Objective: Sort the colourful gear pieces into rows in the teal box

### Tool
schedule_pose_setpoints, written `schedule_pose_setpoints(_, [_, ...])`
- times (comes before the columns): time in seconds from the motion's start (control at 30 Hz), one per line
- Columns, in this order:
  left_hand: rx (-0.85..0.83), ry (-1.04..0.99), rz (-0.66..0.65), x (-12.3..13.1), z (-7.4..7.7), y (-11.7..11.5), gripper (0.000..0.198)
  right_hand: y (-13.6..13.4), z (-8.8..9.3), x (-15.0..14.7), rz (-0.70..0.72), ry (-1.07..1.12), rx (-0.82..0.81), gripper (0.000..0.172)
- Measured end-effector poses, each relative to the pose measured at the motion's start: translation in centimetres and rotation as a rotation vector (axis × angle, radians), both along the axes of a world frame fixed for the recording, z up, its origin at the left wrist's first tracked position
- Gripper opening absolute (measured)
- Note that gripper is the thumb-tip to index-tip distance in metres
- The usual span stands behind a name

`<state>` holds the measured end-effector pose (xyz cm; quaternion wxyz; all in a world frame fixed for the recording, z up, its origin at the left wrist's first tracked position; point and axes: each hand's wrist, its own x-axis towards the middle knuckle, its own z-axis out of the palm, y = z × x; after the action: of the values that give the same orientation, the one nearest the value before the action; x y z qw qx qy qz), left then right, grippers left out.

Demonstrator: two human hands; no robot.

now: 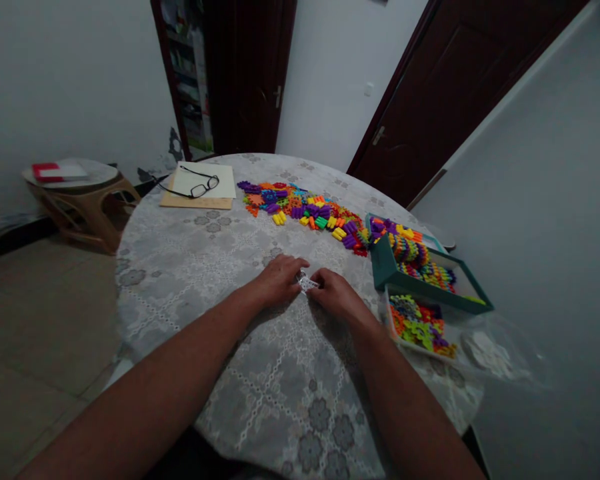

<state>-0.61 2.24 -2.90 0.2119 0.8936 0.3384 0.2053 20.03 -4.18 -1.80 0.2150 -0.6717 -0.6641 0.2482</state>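
Over the middle of the round table, a small white openwork piece (307, 283), seemingly plastic, is pinched between both of my hands. My left hand (281, 277) has its fingers closed on the left end of the piece. On the opposite end, the thumb and fingers of my right hand (332, 291) are closed. My fingers cover both ends of the piece, so its full shape is hidden. Beyond the hands lies a long heap of colourful plastic gear and connector pieces (295, 203).
A patterned cloth covers the table (180, 267). To the right stand a teal box (385, 263) and a clear tray (415, 347) of toy pieces, beside a plastic bag (495, 353) of white pieces. Glasses (199, 191) rest on papers (223, 180). A stool (95, 220) stands left.
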Motion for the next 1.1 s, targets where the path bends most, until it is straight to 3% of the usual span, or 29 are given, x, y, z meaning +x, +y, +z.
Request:
schedule_pose_setpoints(0.23, [0.013,0.107,0.024,-0.1,0.6,-0.1,0.050,-0.6,0.9,-0.5,0.039,-0.035,-0.003,0.007])
schedule_pose_setpoints(0.6, [0.029,0.246,0.006,0.1,1.9,-0.5,0.024,-1.1,2.0,-1.8,0.049,-0.141,-0.052,0.008])
schedule_pose_setpoints(0.93, [0.046,0.273,0.002,0.0,2.4,-0.9,0.025,-1.7,1.8,-1.7,0.014,-0.188,-0.061,0.019])
schedule_pose_setpoints(1.1, [0.023,0.264,-0.002,0.1,2.6,-1.2,0.025,-1.3,1.3,-1.5,0.012,-0.142,-0.072,0.015])
